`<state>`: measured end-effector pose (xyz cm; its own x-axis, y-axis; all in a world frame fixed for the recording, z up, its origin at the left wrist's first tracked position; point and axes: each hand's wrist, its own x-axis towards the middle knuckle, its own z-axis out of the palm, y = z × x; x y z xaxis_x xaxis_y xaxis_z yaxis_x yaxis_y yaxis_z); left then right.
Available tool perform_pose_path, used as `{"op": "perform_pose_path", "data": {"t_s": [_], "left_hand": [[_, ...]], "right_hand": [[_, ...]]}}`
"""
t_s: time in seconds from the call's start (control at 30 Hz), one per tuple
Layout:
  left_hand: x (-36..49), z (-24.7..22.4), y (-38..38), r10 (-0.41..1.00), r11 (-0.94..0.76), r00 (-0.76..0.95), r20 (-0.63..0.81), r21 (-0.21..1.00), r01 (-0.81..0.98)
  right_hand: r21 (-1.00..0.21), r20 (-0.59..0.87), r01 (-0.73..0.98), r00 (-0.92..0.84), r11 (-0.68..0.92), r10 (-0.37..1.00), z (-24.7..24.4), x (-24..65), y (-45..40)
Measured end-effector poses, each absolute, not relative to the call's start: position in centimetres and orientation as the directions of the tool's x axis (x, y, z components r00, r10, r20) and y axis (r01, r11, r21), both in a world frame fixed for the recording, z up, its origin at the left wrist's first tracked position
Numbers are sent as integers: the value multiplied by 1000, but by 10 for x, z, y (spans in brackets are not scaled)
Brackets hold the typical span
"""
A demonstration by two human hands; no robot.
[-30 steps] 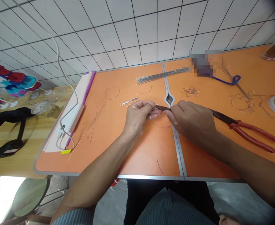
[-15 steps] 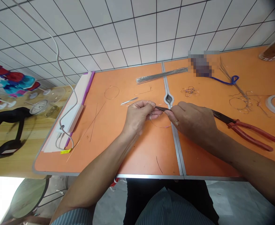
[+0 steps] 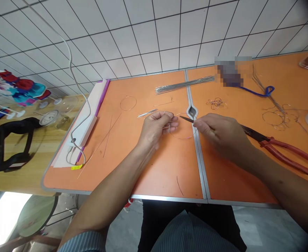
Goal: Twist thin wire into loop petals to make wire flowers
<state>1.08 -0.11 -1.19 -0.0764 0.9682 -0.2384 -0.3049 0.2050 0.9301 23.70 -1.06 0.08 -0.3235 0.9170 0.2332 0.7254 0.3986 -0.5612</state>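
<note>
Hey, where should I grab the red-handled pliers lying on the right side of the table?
Grip the red handles of the pliers, coming from the right with your right hand. The long, splayed handles lie flat and point away from that hand, while the dark jaws point towards it.

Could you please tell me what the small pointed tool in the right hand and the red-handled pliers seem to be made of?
The pointed tool looks like dark metal, perhaps steel, with a slight sheen, though it is small. The pliers seem to have a dull dark steel head and glossy red plastic handle covers.
</note>
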Motion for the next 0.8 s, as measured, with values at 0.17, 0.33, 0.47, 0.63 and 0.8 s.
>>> {"op": "perform_pose_path", "data": {"t_s": [0.17,0.33,0.47,0.63,0.8], "left_hand": [[9,-12,1,959,245,-52,-280,906,-346],[7,-14,1,957,248,-56,-284,905,-346],[6,-12,1,956,243,-73,-285,904,-352],[2,-12,2,957,226,-91,-274,907,-356],[0,-10,3,943,265,-78,-324,870,-415]], "right_hand": [[-966,-250,161,-387,-202,888,1,246,6],[-953,-294,56,-407,-298,865,-1,249,11],[-943,-308,21,-425,-331,851,2,249,10],[-932,-281,-88,-435,-351,855,4,253,15],[-886,-343,-150,-420,-438,840,-1,259,24]]}}
